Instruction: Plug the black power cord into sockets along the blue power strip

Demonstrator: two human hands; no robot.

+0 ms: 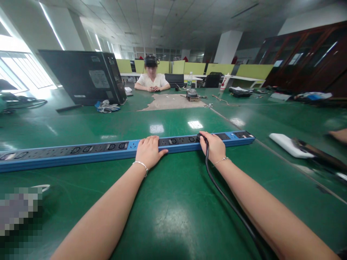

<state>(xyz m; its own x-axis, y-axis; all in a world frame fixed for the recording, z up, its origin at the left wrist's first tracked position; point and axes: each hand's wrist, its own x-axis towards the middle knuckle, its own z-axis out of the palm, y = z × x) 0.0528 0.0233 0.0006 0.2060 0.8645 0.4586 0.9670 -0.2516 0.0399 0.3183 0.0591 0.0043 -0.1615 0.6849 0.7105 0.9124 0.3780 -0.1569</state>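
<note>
A long blue power strip [103, 156] with black sockets lies across the green table [162, 187]. My left hand [148, 151] grips the strip near its middle, fingers over the top and thumb along the near side. Farther right, my right hand [213, 146] is closed round a black plug [199, 137] at the strip's socket face; whether its pins are fully in is hidden. From the plug a black cable [221, 191] runs down under my right forearm toward the bottom edge.
A black computer case [84, 77] and gloves [107, 106] stand back left. Across the table sits a person [151, 81] with hands together. A bottle [189, 80] and a small device [192, 94] are at the back; a white-and-dark object [291, 145] lies right.
</note>
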